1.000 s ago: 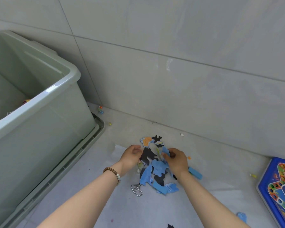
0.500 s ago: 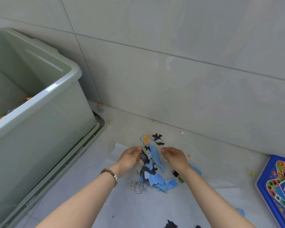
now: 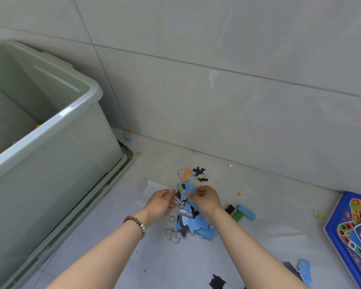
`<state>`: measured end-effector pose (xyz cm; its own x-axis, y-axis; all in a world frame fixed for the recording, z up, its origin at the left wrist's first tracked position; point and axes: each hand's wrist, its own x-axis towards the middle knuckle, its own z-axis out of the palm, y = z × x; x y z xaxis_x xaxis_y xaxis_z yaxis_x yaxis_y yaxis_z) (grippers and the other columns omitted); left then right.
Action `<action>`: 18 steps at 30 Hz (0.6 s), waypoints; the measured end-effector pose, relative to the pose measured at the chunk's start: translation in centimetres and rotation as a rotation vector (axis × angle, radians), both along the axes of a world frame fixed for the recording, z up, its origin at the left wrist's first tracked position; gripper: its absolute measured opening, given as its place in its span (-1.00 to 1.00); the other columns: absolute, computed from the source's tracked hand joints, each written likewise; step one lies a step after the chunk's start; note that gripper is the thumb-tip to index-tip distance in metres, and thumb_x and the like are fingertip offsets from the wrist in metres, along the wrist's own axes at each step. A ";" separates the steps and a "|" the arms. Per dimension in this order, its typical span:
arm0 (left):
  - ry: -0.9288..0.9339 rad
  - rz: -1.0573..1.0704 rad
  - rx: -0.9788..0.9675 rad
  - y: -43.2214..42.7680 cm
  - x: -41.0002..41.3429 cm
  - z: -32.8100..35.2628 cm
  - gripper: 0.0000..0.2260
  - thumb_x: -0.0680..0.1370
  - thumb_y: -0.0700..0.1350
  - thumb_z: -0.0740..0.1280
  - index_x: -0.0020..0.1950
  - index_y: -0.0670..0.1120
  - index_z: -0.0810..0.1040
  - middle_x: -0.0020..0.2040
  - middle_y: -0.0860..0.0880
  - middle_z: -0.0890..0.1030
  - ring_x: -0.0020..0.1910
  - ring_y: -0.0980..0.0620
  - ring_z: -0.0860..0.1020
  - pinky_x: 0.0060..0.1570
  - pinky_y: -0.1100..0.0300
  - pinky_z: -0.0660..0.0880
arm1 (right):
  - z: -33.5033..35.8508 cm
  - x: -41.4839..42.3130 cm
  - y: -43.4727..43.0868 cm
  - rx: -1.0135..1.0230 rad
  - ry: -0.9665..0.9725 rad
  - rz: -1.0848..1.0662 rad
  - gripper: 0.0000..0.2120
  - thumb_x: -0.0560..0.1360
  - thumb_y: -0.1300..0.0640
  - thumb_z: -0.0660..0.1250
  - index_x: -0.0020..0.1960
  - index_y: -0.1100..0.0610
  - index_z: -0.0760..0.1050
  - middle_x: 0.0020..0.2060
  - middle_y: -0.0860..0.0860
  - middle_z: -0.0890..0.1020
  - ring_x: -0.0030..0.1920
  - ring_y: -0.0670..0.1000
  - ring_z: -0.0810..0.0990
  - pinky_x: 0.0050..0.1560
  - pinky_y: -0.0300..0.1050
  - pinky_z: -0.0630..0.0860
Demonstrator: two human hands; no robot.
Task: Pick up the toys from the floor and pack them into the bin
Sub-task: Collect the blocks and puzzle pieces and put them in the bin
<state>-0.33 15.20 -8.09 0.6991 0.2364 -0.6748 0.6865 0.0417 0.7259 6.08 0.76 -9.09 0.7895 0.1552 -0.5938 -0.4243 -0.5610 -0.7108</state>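
A pile of blue and black puzzle pieces (image 3: 193, 223) lies on the floor in front of me. Both hands are raised a little above it, holding a bunch of pieces (image 3: 184, 192) between them. My left hand (image 3: 162, 202), with a bead bracelet on its wrist, grips the bunch from the left; my right hand (image 3: 206, 198) pinches it from the right. Two more pieces, one orange-blue (image 3: 187, 174) and one black (image 3: 201, 173), lie nearer the wall. The large pale green bin (image 3: 56, 126) stands at the left, with toys barely visible inside.
A metal wire puzzle (image 3: 173, 235) lies by the pile. Blue, green and black blocks (image 3: 241, 212) sit to the right. A blue game board (image 3: 354, 230) is at the far right. Loose pieces (image 3: 217, 281) lie near me. Marbles (image 3: 128, 137) rest by the tiled wall.
Both hands have lifted from the pile and drawn closer together, gathering pieces between them. The blocks beside my right wrist have come into view.
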 end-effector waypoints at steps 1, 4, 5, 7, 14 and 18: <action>0.007 0.002 -0.025 -0.2 0.1 0.1 -0.74 0.66 -0.11 0.05 0.20 -0.13 0.47 0.03 -0.13 0.53 -0.05 -0.03 0.53 -0.09 0.29 0.47 | -0.1 0.0 0.2 -0.014 0.001 -0.007 -0.53 0.45 0.07 0.42 0.29 0.22 0.40 0.20 0.10 0.53 0.19 0.07 0.51 0.13 -0.19 0.41; 0.010 -0.002 -0.095 -0.6 0.3 0.1 -0.71 0.66 -0.14 0.04 0.26 -0.17 0.47 0.08 -0.16 0.55 0.02 -0.04 0.53 -0.02 0.27 0.50 | -0.4 0.1 0.4 -0.041 -0.010 -0.034 -0.56 0.43 0.08 0.43 0.25 0.21 0.45 0.15 0.09 0.56 0.14 0.06 0.54 0.11 -0.20 0.43; 0.000 0.004 -0.112 -0.8 0.3 0.2 -0.71 0.66 -0.14 0.05 0.26 -0.17 0.48 0.10 -0.17 0.56 0.03 -0.04 0.54 -0.01 0.27 0.51 | -0.5 0.1 0.4 -0.049 -0.010 -0.041 -0.56 0.42 0.08 0.45 0.23 0.21 0.47 0.12 0.08 0.58 0.12 0.06 0.55 0.11 -0.18 0.45; -0.009 0.034 -0.138 -1.1 0.3 0.2 -0.73 0.66 -0.13 0.08 0.26 -0.16 0.48 0.15 -0.20 0.56 0.05 -0.04 0.55 -0.04 0.29 0.53 | -0.9 0.1 0.3 -0.044 -0.010 -0.068 -0.58 0.39 0.09 0.48 0.19 0.21 0.51 0.05 0.08 0.60 0.06 0.05 0.57 0.12 -0.14 0.50; -0.099 0.118 -0.226 -2.2 1.0 1.7 -0.79 0.65 -0.13 0.13 0.23 -0.13 0.45 0.11 -0.14 0.59 0.02 -0.01 0.59 -0.06 0.31 0.55 | 1.1 0.1 -0.8 0.265 0.037 -0.176 -0.75 0.37 0.20 0.49 -0.01 0.13 0.50 -0.15 0.03 0.63 -0.21 -0.06 0.59 -0.30 -0.40 0.47; -0.114 0.153 -0.216 -1.8 1.0 3.1 -0.77 0.65 -0.13 0.11 0.20 -0.15 0.47 0.08 -0.11 0.57 0.02 -0.08 0.60 -0.02 0.22 0.58 | 3.9 0.6 -2.7 0.304 0.015 -0.157 -0.75 0.41 0.19 0.46 0.03 0.10 0.48 -0.18 -0.05 0.60 -0.23 -0.17 0.55 -0.37 -0.51 0.43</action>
<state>0.72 13.39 -4.96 0.7405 0.2043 -0.6402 0.5751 0.3002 0.7610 6.65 -1.99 -5.18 0.8093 0.2040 -0.5508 -0.5005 -0.2513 -0.8285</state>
